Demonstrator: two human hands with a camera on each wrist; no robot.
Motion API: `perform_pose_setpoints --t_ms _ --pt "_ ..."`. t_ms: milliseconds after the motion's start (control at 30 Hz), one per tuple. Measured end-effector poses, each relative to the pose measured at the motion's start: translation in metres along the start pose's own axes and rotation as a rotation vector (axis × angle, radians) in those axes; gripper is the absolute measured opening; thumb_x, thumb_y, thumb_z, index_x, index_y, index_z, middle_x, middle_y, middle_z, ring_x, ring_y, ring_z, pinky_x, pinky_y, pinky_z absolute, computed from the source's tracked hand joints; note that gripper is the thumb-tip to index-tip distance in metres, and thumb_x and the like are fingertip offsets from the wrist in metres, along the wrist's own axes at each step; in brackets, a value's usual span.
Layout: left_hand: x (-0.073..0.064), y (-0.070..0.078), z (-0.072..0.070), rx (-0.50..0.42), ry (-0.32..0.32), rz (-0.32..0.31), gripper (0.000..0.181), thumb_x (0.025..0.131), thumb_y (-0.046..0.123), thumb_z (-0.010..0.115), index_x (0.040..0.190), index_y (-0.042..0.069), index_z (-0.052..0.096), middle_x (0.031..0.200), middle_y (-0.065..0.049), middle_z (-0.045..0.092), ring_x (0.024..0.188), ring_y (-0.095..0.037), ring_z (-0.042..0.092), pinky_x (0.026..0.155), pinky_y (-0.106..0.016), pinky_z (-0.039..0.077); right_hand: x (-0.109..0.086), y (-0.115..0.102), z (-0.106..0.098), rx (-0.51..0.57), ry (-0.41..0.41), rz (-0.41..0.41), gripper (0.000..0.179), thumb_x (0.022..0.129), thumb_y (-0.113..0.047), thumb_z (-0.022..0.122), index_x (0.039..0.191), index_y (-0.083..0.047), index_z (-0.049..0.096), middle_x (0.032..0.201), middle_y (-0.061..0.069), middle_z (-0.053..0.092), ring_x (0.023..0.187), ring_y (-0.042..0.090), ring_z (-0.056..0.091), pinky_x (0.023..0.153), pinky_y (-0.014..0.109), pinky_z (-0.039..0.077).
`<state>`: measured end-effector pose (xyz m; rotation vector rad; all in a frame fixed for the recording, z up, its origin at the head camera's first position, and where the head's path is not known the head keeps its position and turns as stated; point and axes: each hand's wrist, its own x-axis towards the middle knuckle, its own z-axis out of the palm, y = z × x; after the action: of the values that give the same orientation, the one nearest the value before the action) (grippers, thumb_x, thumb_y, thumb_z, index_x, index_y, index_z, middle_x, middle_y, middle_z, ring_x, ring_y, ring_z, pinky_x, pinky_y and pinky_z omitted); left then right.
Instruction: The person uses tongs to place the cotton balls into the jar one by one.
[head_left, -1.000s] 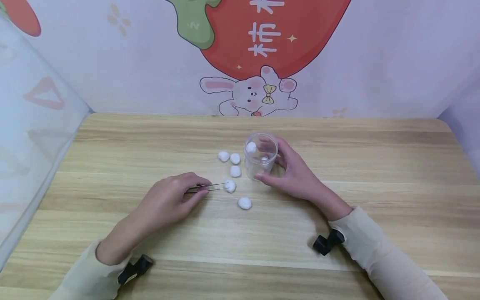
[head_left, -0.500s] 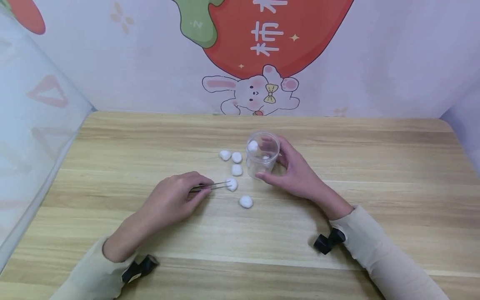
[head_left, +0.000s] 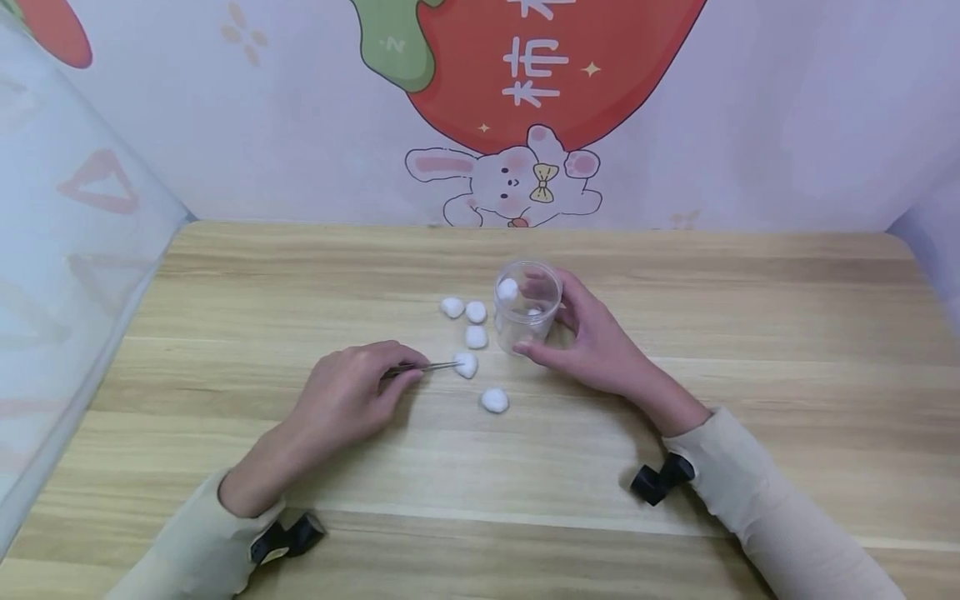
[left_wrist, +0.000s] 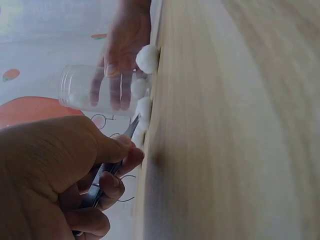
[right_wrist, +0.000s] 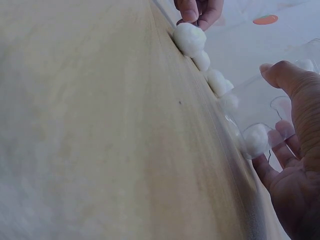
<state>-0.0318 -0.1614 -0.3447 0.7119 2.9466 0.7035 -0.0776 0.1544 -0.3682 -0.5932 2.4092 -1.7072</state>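
My left hand [head_left: 356, 387] pinches metal tweezers [left_wrist: 130, 131], whose tips are pressed together on a white cotton ball [head_left: 467, 365] on the table. With thumb and fingers curled round it, my right hand [head_left: 596, 337] holds a clear plastic jar [head_left: 517, 327] upright, open end up. Inside the jar, a cotton ball [right_wrist: 256, 140] shows at the bottom, and another white one [head_left: 507, 290] appears near the rim in the head view. Two loose cotton balls [head_left: 452, 307] lie left of the jar, with one more [head_left: 476, 337] just below them. Another cotton ball [head_left: 495, 400] sits nearer the front.
The wooden table [head_left: 555, 475] spreads out on all sides of the hands. Behind it stands a pale backdrop [head_left: 300, 125] with a cartoon fruit and rabbit. Black wrist cameras [head_left: 288, 540] hang at both sleeves.
The tweezer tips, apart on either side of the cotton ball earlier, have closed together on it. My left hand has shifted slightly right. The right hand and jar stay where they were.
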Motion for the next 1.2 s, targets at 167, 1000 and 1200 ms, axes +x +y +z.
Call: perform_pose_setpoints --t_ms 167,1000,1200 --pt "0.000 0.001 0.002 0.011 0.029 0.011 0.012 0.099 0.019 0.075 0.110 0.019 0.081 0.107 0.006 0.081 0.086 -0.007 0.072 0.069 -0.031 0.055 0.000 -0.001 -0.002 0.015 -0.005 0.010 0.083 0.086 -0.008 0.087 0.155 -0.015 0.043 0.152 0.007 0.057 0.145 0.023 0.054 0.124 0.050 0.042" --pt "0.003 0.002 -0.011 -0.233 0.146 0.050 0.012 0.098 0.013 0.076 0.109 0.016 0.081 0.089 0.006 0.075 0.057 -0.004 0.041 0.053 -0.021 0.038 0.000 0.002 0.000 0.034 -0.002 -0.006 0.084 0.084 -0.003 0.088 0.155 -0.013 0.043 0.151 0.007 0.056 0.144 0.021 0.055 0.121 0.038 0.046" --pt "0.008 0.005 -0.016 -0.285 0.200 0.071 0.009 0.098 0.010 0.076 0.105 0.012 0.081 0.085 0.002 0.072 0.057 -0.004 0.039 0.051 -0.018 0.034 0.000 0.001 -0.001 0.029 -0.006 -0.004 0.084 0.085 -0.005 0.088 0.155 -0.015 0.043 0.151 0.005 0.056 0.144 0.020 0.054 0.122 0.040 0.045"
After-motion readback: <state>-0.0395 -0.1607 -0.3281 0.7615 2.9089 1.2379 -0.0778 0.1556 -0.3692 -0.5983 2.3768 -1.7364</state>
